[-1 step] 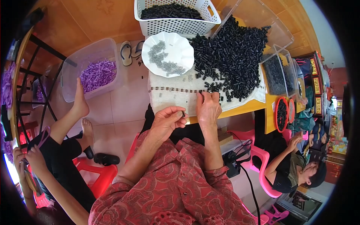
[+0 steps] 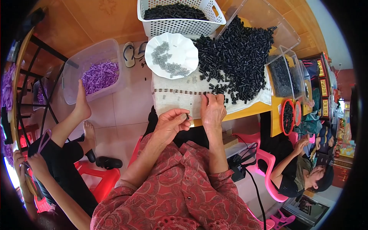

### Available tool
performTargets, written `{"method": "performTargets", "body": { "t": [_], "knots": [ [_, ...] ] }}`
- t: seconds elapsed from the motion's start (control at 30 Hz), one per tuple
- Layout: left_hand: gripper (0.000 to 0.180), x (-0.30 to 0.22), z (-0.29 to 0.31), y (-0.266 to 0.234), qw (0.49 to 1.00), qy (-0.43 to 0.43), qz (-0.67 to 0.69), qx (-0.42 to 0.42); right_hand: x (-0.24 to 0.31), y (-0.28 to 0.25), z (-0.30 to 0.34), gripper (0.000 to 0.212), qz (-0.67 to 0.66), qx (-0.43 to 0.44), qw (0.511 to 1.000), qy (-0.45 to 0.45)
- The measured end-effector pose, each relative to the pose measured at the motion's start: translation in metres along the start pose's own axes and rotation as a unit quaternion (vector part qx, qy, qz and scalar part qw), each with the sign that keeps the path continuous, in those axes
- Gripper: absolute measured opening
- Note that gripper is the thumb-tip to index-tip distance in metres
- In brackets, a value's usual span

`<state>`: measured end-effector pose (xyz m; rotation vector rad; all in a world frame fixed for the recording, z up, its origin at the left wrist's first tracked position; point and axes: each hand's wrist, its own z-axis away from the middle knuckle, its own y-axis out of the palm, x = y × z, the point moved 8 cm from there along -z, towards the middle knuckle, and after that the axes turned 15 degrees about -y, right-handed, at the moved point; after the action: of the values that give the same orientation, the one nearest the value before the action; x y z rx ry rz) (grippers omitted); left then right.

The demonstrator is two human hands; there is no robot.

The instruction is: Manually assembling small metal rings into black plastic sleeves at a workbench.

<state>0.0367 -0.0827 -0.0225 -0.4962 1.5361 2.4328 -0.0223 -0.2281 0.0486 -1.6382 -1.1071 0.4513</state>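
My left hand (image 2: 171,124) pinches a small black plastic piece (image 2: 187,117) between thumb and fingertips, just off the table's near edge. Beside it, my right hand (image 2: 213,111) reaches to the near edge of a big heap of short black plastic pieces (image 2: 237,57). Its fingers are drawn together at a few dark pieces; what they grip, if anything, is hidden. The heap lies on a white cloth (image 2: 174,100) with a brown checked stripe. Left of the heap, a white scalloped plate (image 2: 188,48) holds small clear pieces (image 2: 168,63).
Behind the plate stands a white perforated basket (image 2: 180,27) of black pieces. Clear boxes (image 2: 283,76) and a red bowl (image 2: 282,117) are at the right. A tub (image 2: 69,82) of purple pieces is on the left floor. One person sits at each side; the left one handles a purple strip.
My hands look the same in both frames. At the left, the other person's hand and the purple loop have shifted slightly downward.
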Motion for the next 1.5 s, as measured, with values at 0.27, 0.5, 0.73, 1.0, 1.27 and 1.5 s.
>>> {"method": "performTargets", "body": {
  "t": [0.27,0.5,0.73,1.0,1.27,1.5],
  "knots": [
    [0.02,0.001,0.0,0.001,1.0,-0.001,-0.003,0.003,0.001,-0.005,-0.002,0.012,-0.041,-0.03,0.998,0.021],
    [0.02,-0.001,0.0,0.002,1.0,0.001,-0.006,0.004,0.001,0.002,-0.006,0.012,-0.01,-0.015,1.0,0.008],
    [0.02,-0.001,0.0,0.002,0.999,0.02,0.011,0.028,-0.013,0.029,0.018,0.011,-0.479,-0.038,0.868,0.124],
    [0.024,-0.013,0.007,0.011,0.995,0.044,0.086,0.038,0.025,-0.009,0.033,0.016,-0.616,0.002,0.769,0.173],
    [0.022,-0.017,0.012,0.015,0.989,0.059,0.124,0.051,0.038,-0.013,0.037,0.015,-0.653,-0.007,0.747,0.121],
    [0.021,-0.018,0.013,0.016,0.986,0.066,0.139,0.061,0.046,-0.012,0.04,0.014,-0.687,-0.04,0.719,0.095]
  ]
}}
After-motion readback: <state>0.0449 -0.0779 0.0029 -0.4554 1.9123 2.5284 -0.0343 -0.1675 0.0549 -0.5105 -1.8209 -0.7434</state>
